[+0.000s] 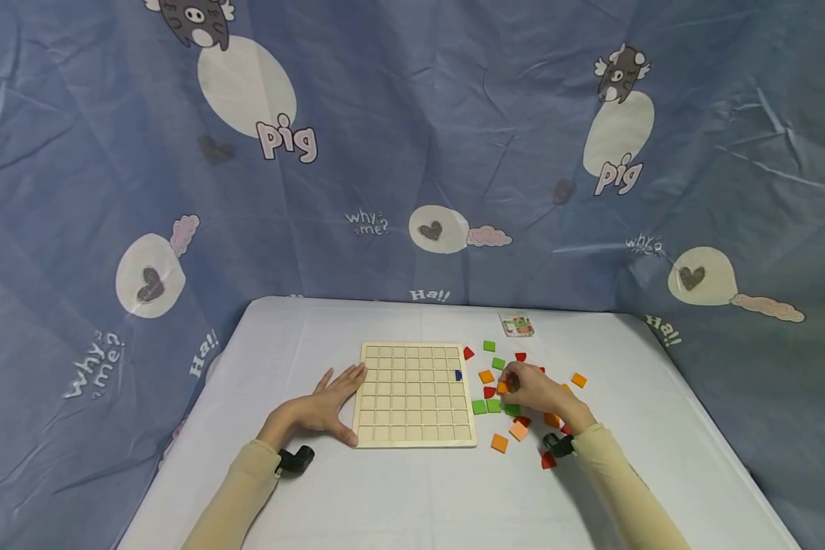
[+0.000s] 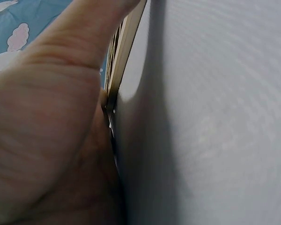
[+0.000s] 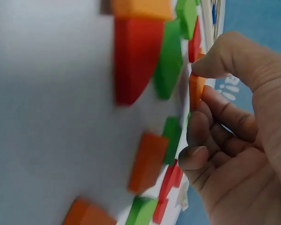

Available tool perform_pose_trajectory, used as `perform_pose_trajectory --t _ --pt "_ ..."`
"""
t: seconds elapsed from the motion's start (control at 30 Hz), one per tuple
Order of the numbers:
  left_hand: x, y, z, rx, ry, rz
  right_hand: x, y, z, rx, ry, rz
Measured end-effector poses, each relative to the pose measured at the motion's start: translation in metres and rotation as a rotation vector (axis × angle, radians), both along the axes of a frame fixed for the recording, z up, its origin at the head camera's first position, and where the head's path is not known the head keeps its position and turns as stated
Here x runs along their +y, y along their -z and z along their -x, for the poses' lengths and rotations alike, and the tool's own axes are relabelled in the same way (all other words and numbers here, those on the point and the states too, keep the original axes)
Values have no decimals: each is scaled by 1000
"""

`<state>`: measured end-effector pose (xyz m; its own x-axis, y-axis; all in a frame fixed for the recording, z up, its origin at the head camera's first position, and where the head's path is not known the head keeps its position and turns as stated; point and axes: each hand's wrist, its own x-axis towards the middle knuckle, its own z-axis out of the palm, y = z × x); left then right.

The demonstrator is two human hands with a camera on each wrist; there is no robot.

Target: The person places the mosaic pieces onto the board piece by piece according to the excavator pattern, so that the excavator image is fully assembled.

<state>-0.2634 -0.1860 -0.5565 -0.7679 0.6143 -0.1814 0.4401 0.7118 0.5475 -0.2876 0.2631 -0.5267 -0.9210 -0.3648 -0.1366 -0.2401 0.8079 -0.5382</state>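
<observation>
A pale wooden grid board [image 1: 414, 396] lies flat on the white table, with one dark blue piece [image 1: 458, 376] in a cell near its right edge. My left hand [image 1: 325, 409] rests at the board's left edge, fingers spread, the thumb by the lower left corner. In the left wrist view, the board's side [image 2: 126, 44] shows past the hand. Among the loose pieces right of the board, my right hand [image 1: 538, 391] pinches an orange square tile [image 3: 195, 89] between thumb and index finger; its other fingers are curled.
Green tiles [image 1: 493, 406], orange tiles [image 1: 499, 443] and red pieces with a curved side [image 1: 548, 461] lie scattered around my right hand, several of each. A small printed card [image 1: 517, 325] is near the back edge. A blue patterned cloth [image 1: 385, 153] hangs behind the table.
</observation>
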Motion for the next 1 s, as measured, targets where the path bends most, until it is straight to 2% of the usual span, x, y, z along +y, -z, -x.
perform_pose_trajectory --t 0.2,0.53,0.73,1.0 --pt "-1 -1 -1 -5 -5 -10 -20 -6 3 55 -47 50" --pt "0 -2 -1 -5 0 2 -57 -1 8 144 -246 50" --pt "2 -3 -1 -19 -2 2 -66 3 9 160 -284 52" --pt "0 -2 -2 -7 -2 -14 -72 -3 9 119 -296 54"
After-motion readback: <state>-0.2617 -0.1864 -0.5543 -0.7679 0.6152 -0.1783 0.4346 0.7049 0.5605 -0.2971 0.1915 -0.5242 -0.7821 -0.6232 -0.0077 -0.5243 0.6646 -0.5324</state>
